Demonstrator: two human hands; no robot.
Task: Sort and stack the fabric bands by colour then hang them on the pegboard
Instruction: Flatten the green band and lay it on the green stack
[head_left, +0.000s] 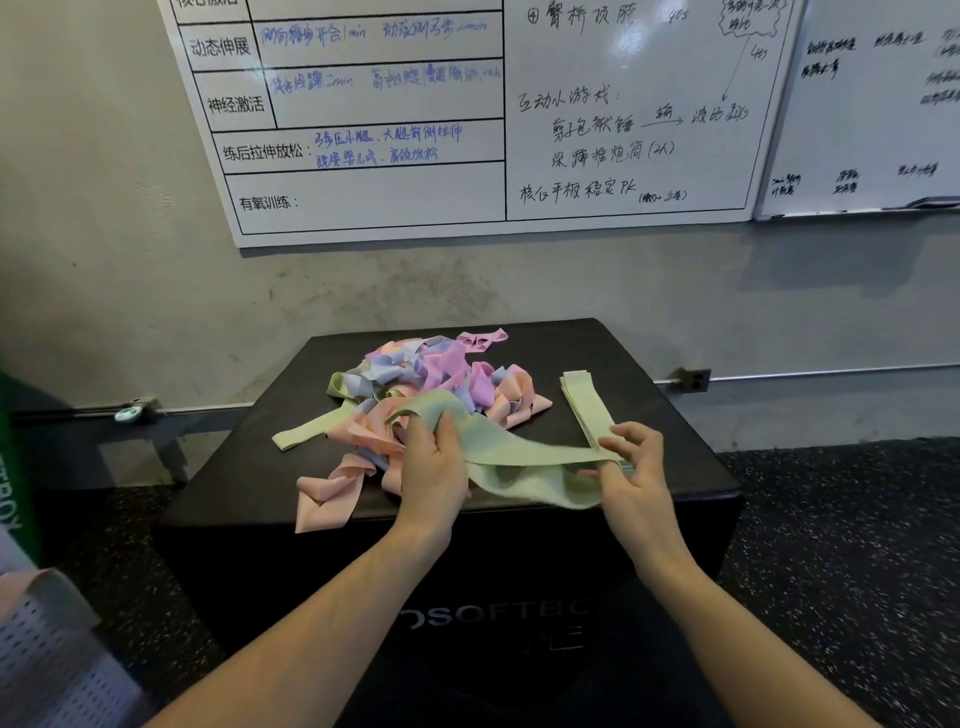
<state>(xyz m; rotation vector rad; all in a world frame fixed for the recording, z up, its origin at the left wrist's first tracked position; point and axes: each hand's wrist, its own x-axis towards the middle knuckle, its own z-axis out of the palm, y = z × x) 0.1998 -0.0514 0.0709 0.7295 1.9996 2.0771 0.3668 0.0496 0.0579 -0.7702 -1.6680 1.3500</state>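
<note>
A tangled heap of fabric bands (431, 384) in pink, purple, blue and green lies on the black soft box (675, 467). A neat stack of green bands (587, 405) lies to the heap's right. My left hand (434, 467) grips one end of a green band (524, 457) at the heap's near edge. My right hand (631, 467) pinches the same band's other end, just over the near end of the green stack. The band hangs stretched between both hands, slightly above the box top.
A white pegboard (47, 654) leans at the bottom left. Whiteboards (467, 114) hang on the wall behind the box. Dark speckled floor surrounds the box. A loose pink band (327, 499) trails toward the box's front edge.
</note>
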